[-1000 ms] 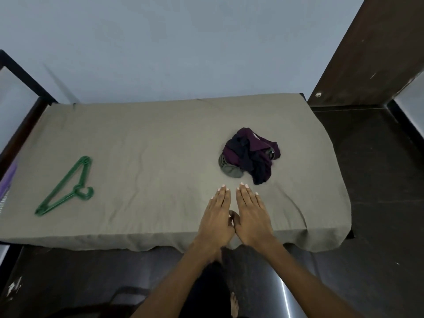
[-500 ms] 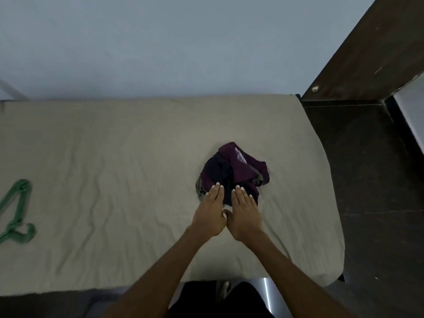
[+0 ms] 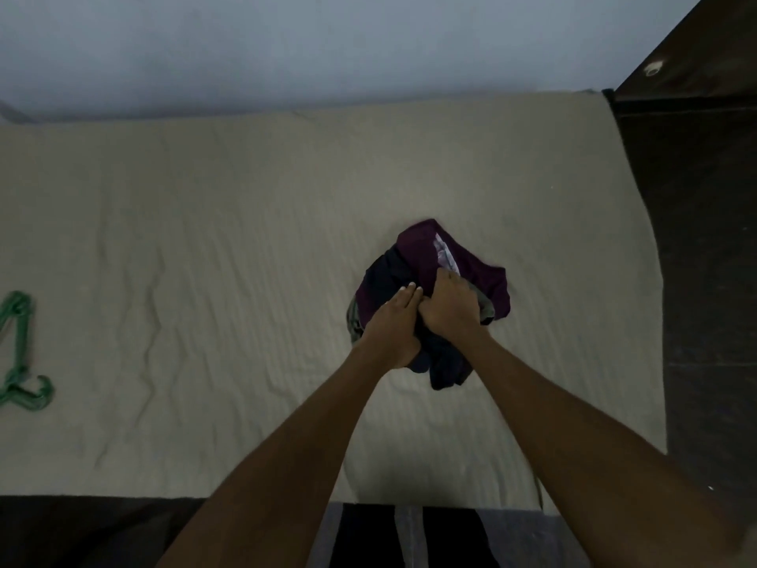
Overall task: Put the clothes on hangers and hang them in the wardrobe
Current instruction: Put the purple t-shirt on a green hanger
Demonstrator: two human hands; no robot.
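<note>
Both hands are on the crumpled purple-and-dark clothes pile [image 3: 430, 276], right of centre on the beige sheeted bed [image 3: 205, 239]. Right hand [image 3: 450, 307] clenches fabric; left hand [image 3: 393, 325] lies flat, fingers straight. Green plastic hanger [image 3: 20, 354] sits far left.

Both hands on clothes pile [image 3: 454, 256]: right hand [image 3: 452, 303] gripping, left hand [image 3: 393, 325] flat; green hangers [image 3: 18, 354] far left.

Clothes [image 3: 426, 256]: crumpled heap, maroon over dark navy w/ a bit of grey-green, right of centre on the beige sheet. Green hangers [image 3: 18, 354] lie flat at far left edge, well apart, partly cut off.
</note>
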